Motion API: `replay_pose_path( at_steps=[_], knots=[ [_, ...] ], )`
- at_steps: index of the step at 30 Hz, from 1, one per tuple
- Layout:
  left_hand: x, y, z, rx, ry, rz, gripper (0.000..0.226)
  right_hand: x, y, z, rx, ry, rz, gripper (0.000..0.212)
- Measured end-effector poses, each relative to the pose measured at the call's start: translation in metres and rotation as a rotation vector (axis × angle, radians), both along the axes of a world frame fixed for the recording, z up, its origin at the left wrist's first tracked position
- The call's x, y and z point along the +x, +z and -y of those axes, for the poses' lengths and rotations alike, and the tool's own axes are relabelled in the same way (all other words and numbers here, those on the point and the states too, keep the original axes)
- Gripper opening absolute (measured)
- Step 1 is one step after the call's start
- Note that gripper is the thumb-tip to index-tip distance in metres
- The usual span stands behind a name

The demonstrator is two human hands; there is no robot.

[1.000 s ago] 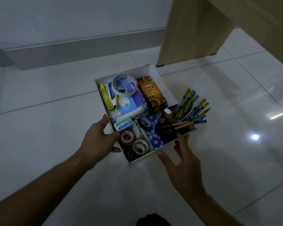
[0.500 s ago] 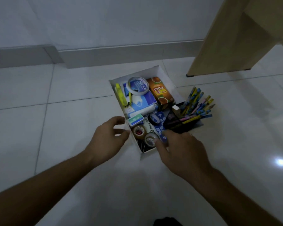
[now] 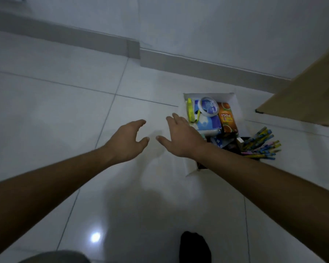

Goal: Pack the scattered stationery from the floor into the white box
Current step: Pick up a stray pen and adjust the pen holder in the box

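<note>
Our left hand (image 3: 128,141) and right hand (image 3: 180,138) hover released, holding nothing.
The white box (image 3: 234,100) lies at their three o'clock, pencils (image 3: 260,146) at its four o'clock corner.

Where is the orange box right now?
The orange box lies at the right of the head view, at the far end of the white box, just right of the tape roll.

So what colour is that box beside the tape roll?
Orange. The Poci box shows best in the head view.
</note>
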State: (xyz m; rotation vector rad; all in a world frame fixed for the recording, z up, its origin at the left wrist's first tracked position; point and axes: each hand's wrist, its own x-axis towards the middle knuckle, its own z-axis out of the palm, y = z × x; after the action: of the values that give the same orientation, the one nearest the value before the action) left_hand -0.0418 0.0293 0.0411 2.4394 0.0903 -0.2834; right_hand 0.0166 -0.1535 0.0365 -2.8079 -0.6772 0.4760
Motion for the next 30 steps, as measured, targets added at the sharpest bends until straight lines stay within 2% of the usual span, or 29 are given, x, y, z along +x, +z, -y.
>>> replay_pose_path(
  at_steps=[7, 20, 30],
  knots=[
    [-0.062, -0.015, -0.063, 0.02, 0.188, 0.01, 0.062, -0.008, -0.012, -0.088, -0.13, 0.276, -0.061, 0.078],
    [-0.186, -0.052, -0.157, -0.028, 0.686, 0.011, 0.056, -0.094, -0.065, -0.225, -0.019, 0.608, -0.183, 0.078],
    [-0.254, -0.095, -0.171, -0.117, 0.992, -0.026, 0.054, -0.15, -0.089, -0.293, 0.034, 0.748, -0.216, 0.069]
  ],
)
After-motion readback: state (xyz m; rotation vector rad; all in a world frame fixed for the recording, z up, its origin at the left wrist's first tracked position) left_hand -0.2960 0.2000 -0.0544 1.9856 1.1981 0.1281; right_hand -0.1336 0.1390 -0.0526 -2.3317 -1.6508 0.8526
